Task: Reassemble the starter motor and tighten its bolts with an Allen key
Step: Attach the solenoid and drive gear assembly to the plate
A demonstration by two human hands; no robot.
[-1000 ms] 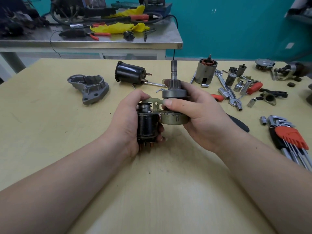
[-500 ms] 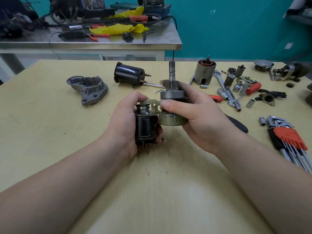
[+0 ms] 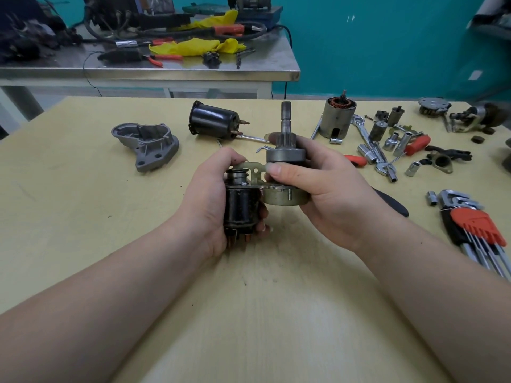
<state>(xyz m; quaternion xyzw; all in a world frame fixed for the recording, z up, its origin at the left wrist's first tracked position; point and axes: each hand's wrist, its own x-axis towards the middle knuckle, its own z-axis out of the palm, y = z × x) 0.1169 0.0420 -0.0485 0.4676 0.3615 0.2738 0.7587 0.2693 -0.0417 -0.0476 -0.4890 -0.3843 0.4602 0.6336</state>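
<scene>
Nothing has shifted: both hands stay clamped on the half-built starter.
Left hand (image 3: 210, 197) grips solenoid (image 3: 240, 208); right hand (image 3: 329, 189) pinches drive shaft (image 3: 286, 139) beside it; the plastic lever (image 3: 255, 170) may slip out.

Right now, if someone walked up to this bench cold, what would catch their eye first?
Dead centre, the left hand grips a black solenoid while the right hand holds the pinion shaft assembly upright beside it, above the yellow table. Next, the orange-holdered Allen key set at the right edge, and the grey cast nose housing lying far left.
</scene>
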